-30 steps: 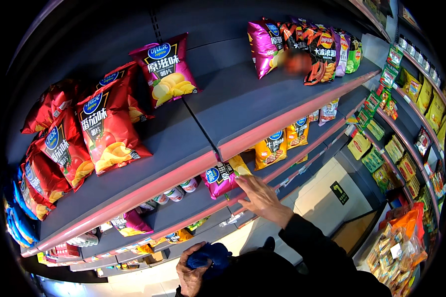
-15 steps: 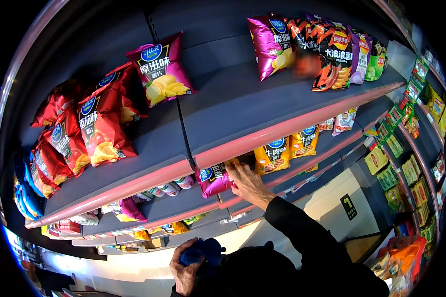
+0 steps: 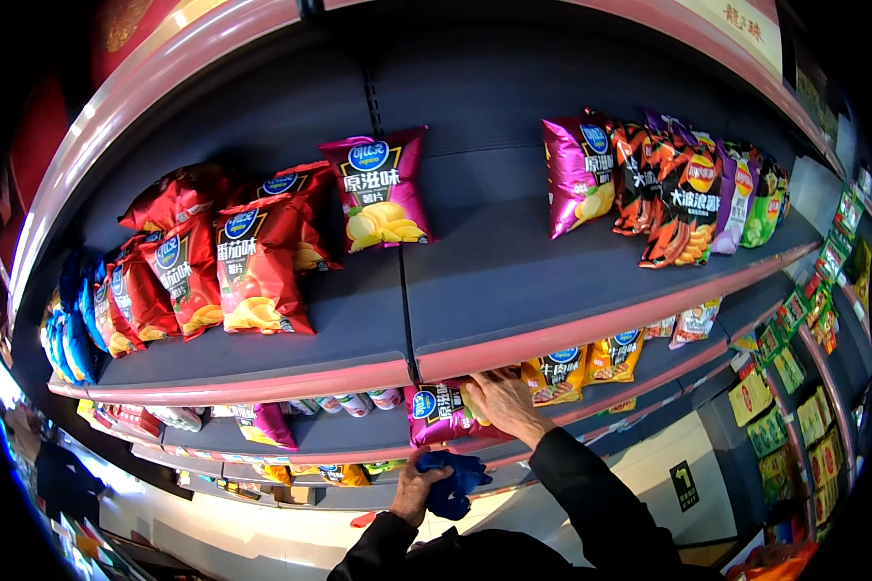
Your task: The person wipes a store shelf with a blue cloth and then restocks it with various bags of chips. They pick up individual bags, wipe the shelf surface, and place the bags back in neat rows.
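On the second shelf, a magenta chip bag stands just under the upper shelf's front edge. My right hand reaches in under that edge and is closed on the bag's right side, some fingertips hidden. Lower and nearer, my left hand grips a crumpled dark blue cloth in front of the shelves. Two orange-yellow chip bags stand right of my right hand.
The upper shelf holds red chip bags at left, a lone magenta bag and a row of black, purple and green bags at right. Its pink front edge overhangs my right hand. Green and yellow packets line a side rack.
My left hand has risen with the blue cloth, closer to the shelf. My right hand stays at the magenta bag, which now sits more upright. The view has tilted up.
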